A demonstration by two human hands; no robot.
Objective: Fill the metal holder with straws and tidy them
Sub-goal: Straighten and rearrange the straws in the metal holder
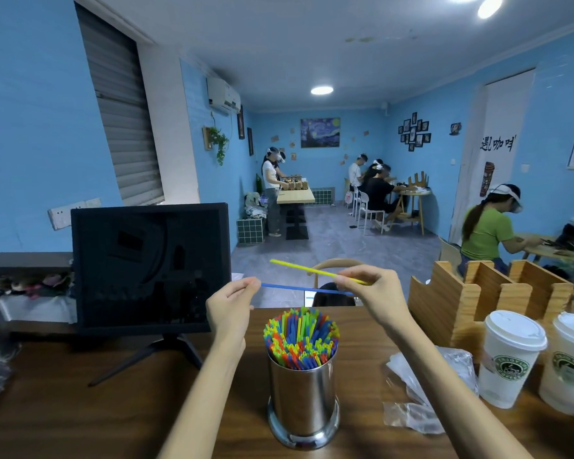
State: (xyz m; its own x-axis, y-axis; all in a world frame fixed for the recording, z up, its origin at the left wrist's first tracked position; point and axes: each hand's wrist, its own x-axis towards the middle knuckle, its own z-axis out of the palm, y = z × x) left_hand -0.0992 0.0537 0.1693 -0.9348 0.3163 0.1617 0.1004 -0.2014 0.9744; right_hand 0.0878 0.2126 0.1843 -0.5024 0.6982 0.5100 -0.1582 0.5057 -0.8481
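Both hands hover above the metal holder (303,397), already packed with upright straws (301,339). The left grip (231,308) pinches one end of a blue straw (304,289); the right grip (368,289) pinches its other end plus a yellow straw (307,269). Both lie roughly level, left to right. They look light, thin and easily kinked, so hold near mid-length.

I see a blue straw (307,289) pinched at my left fingers (250,283) and a yellow straw (304,269) at my right fingers (343,279). Below them, the shiny silver metal holder (303,399) bristles with blue, yellow, green and orange-red straws (301,339). The bench (80,415) is dark brown woodgrain. Right of my fingers stand white cups (507,357) with green round logos.
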